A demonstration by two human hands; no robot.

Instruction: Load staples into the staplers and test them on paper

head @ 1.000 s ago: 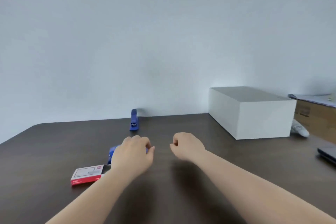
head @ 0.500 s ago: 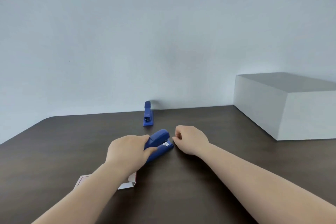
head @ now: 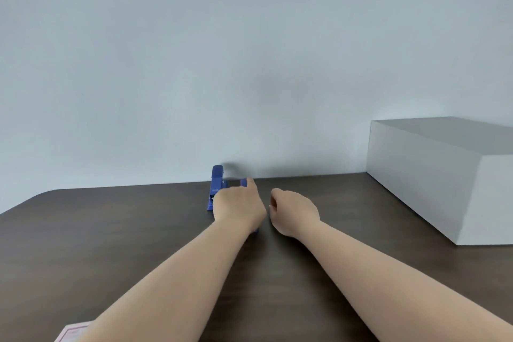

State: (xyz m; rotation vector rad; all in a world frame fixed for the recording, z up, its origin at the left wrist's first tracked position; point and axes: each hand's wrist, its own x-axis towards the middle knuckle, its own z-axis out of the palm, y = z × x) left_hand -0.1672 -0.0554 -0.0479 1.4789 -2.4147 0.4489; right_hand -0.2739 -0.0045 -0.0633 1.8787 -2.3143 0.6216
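A dark wood-grain worktop (head: 138,244) runs back to a plain pale wall, bare but for a few things. Nearest, at about 7 o'clock by the bottom edge, the corner of a pink-and-white staple box (head: 72,332) pokes out from under the left forearm. Further in, near the middle, the left hand (head: 238,205) is curled down over a blue stapler (head: 244,183), its grip wrapped round the body so only a blue tip past the fingers and a sliver under the wrist show. Just to its right, at 3 o'clock and not touching it, the right hand (head: 293,212) rests as a loose fist, pinching nothing I can see. Behind the left hand, at 11 o'clock, a second blue stapler (head: 216,183) lies pointing toward the wall. A white box (head: 433,172) sits well apart at 2 o'clock.

To open the held stapler well, I would pin its base flat with the left hand and let the right lift the top arm at its front end, gently, so the magazine swings clear.
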